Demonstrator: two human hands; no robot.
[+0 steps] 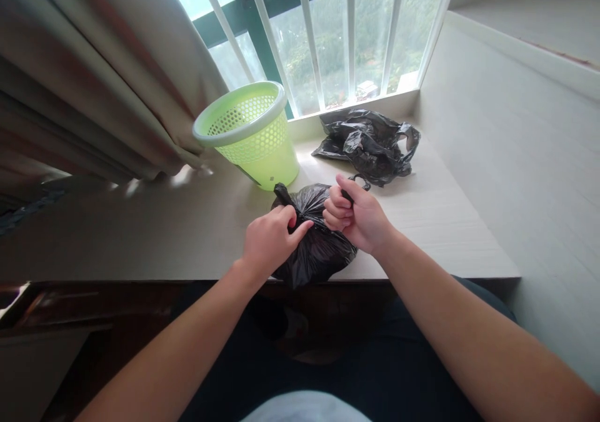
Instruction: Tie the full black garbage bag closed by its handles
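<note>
"Black plastic catches my eye first. Where exactly is it?"

"Centre of the frame: a filled black bag [323, 258], gathered into pleats at its top. It sits at the front edge of a pale ledge [435, 234]."

"And the hands?"

"One on either side of that gathered top. The left hand [272, 237], left of centre, has its fingers curled around the plastic, with the thumb stretched towards the middle. A twisted end of the bag pokes up just above those knuckles."

"What about the other one?"

"The right hand [355, 214], just right of centre, is clenched round a strip of the bag, and a small dark loop sticks out above the fist. Most of the bag's body shows between the wrists, lower in the frame than the fingers."

"Is it touching the basket?"

"I can't tell. The green basket [274, 170] stands upright just beyond it, upper middle and a little left, with a honeycomb of holes under its rim."

"Anything else close by?"

"A crumpled black bag [370, 147], upper right of centre, lying on the ledge near the barred window [328, 53], apart from the right hand."
</note>
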